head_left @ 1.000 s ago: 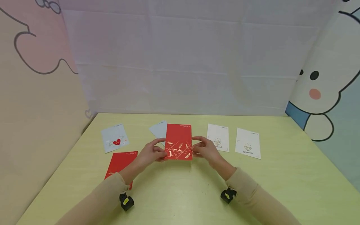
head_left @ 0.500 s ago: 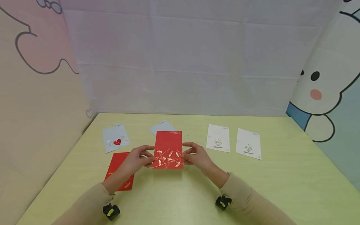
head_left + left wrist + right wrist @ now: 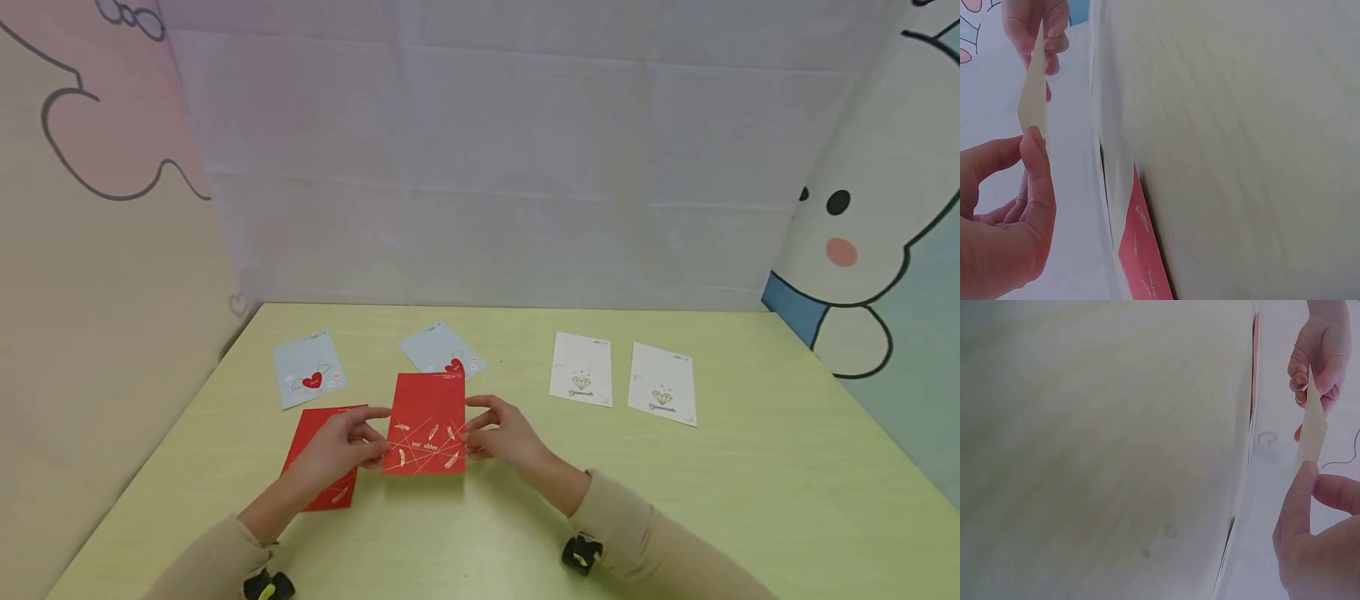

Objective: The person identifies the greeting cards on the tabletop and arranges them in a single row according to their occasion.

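A red greeting card printed with gold feathers and "best wishes" is held up over the table, its face toward the head camera. My left hand pinches its left edge between thumb and fingers. On the opposite edge, my right hand grips it the same way. Both wrist views show the card's pale back, seen nearly edge-on. A second red card lies on the table, partly covered by my left hand and wrist.
At the back left lies a pale blue card with a red heart. Another blue heart card is partly hidden behind the held card. Two white diamond cards lie to the right on the pale yellow table.
Both hands have brought the held red card left and nearer to me. The blue heart card behind it shows more, and the left hand now overlaps the lying red card.
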A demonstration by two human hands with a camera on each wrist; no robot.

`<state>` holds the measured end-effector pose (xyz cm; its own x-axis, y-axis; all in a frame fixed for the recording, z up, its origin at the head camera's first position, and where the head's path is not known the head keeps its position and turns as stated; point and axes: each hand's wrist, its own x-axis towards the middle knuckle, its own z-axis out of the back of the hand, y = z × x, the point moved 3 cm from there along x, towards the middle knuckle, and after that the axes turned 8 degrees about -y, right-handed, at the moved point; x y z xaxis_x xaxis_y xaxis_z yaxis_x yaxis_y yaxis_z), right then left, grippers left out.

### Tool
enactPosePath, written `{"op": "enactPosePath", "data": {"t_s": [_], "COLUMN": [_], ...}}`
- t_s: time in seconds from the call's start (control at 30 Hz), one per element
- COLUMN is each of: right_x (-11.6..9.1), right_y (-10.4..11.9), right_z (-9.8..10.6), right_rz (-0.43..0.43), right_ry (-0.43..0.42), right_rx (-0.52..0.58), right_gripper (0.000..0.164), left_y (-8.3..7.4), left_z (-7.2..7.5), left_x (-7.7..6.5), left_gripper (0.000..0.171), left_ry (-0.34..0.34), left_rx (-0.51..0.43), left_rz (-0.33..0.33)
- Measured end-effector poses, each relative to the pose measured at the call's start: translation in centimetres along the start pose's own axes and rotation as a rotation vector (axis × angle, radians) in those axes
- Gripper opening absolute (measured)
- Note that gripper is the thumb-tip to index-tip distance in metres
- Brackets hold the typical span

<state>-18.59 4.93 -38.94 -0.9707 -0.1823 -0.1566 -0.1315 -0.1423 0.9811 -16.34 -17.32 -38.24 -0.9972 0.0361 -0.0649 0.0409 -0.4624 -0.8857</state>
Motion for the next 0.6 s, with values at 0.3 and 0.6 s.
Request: {"op": "enactPosePath", "data": {"t_s": [0.3,0.6], "right_x": [-0.3,0.1], "right_y": [-0.3,-0.1], "right_z": [-1.3,-2.9], "right_rz": [-0.044,-0.069], "right_ry": [0.035,0.05], "right_rx": [-0.063,-0.071], "right_gripper": [0.044,0.041], "left_y": [0.9,2.0], "left_z": [0.9,1.9], "left_x": [-0.7,-0.7], "left_gripper": [0.041,0.038], "left_ry": [-0.02,-0.051], "left_rx": [0.083,0.117], "left_rz": [-0.046,-0.019]}}
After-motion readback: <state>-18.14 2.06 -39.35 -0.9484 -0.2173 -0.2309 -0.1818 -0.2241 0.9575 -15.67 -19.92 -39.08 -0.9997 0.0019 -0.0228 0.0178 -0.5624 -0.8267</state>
